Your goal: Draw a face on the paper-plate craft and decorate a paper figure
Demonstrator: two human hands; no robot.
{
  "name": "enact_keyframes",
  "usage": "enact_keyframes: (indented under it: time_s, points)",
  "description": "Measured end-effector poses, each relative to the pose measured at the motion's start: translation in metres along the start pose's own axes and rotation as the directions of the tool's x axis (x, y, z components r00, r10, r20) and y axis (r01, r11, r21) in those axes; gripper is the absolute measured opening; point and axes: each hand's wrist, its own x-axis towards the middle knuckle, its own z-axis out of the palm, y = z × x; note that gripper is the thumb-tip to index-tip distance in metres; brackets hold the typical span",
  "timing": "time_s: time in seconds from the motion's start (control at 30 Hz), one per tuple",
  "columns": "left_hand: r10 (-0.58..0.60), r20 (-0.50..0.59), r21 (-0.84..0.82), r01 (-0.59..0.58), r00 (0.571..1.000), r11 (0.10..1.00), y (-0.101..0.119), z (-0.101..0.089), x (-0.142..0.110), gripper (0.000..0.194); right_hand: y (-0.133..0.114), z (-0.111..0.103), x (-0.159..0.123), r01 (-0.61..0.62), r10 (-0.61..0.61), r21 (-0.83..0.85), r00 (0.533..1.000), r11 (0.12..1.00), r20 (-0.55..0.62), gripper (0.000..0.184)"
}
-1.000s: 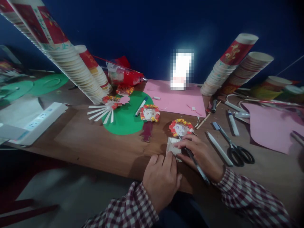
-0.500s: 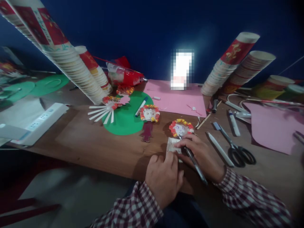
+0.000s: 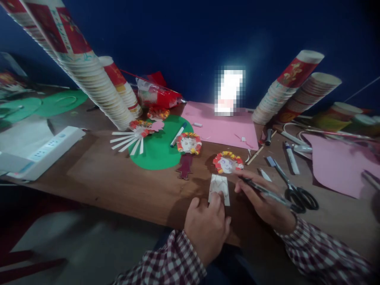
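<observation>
A small piece of white paper [image 3: 215,183] with a pencil-like line drawing lies on the table near its front edge. My left hand [image 3: 205,225] rests on its lower part, fingers curled and fingertips pressing it down. My right hand [image 3: 267,204] is closed round a pen [image 3: 261,189], raised to the right of the paper and apart from it. Just beyond the paper lies a paper face with a red and yellow frill [image 3: 227,163], close to my right fingertips. A similar frilled face [image 3: 189,144] with a dark red paper body [image 3: 185,166] lies to the left.
Scissors [image 3: 299,196], a marker [image 3: 292,158] and a white pointed tool [image 3: 265,174] lie at the right. Pink paper [image 3: 225,128] and a green disc [image 3: 156,156] are behind. Stacks of paper cups [image 3: 101,85] lean at both sides. A power strip [image 3: 49,152] stands at left.
My right hand has lifted off the paper and moved right with the pen, uncovering more of the drawing. My left hand stays on the paper.
</observation>
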Motion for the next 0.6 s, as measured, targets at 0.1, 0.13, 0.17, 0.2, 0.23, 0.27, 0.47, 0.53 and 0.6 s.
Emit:
enact_keyframes:
  time_s: [0.1,0.13,0.17,0.2,0.23,0.27,0.47,0.53,0.6]
  points:
    - [0.017,0.011,-0.006,-0.017,1.0,1.0,-0.001,0.0,0.001,0.049,0.002,0.008,0.004,0.019,-0.021,-0.054,0.999,0.998,-0.031,0.018]
    - [0.022,0.011,-0.009,-0.022,1.0,1.0,-0.001,0.0,0.001,0.049,0.004,0.01,0.005,0.02,-0.023,-0.066,0.998,0.998,-0.05,0.016]
    - [0.023,0.009,-0.011,-0.023,1.0,1.0,-0.001,0.001,0.001,0.049,0.006,0.012,0.005,0.011,-0.017,-0.078,0.998,0.997,-0.066,0.015]
    - [0.023,0.005,-0.011,-0.023,1.0,1.0,-0.002,0.001,0.001,0.049,0.007,0.013,0.006,-0.004,-0.003,-0.089,0.997,0.996,-0.08,0.014]
    - [0.02,0.003,-0.01,-0.02,1.0,1.0,-0.002,0.002,0.001,0.049,0.007,0.014,0.006,-0.015,0.006,-0.103,0.996,0.995,-0.089,0.014]
    - [0.02,0.001,-0.009,-0.02,1.0,1.0,-0.002,0.002,0.001,0.049,0.007,0.015,0.006,-0.02,0.009,-0.12,0.996,0.993,-0.091,0.013]
    - [0.019,0.015,-0.018,-0.019,1.0,1.0,-0.002,0.002,0.002,0.05,0.004,0.017,0.008,0.011,-0.005,-0.185,0.999,0.983,0.033,0.011]
    - [0.025,0.021,-0.022,-0.025,0.999,0.999,-0.002,0.002,0.002,0.051,0.005,0.018,0.008,0.031,-0.021,-0.183,0.998,0.983,0.056,0.01]
    - [0.026,0.024,-0.023,-0.026,0.999,0.999,-0.002,0.002,0.002,0.052,0.006,0.018,0.008,0.032,-0.02,-0.182,0.998,0.983,0.065,0.01]
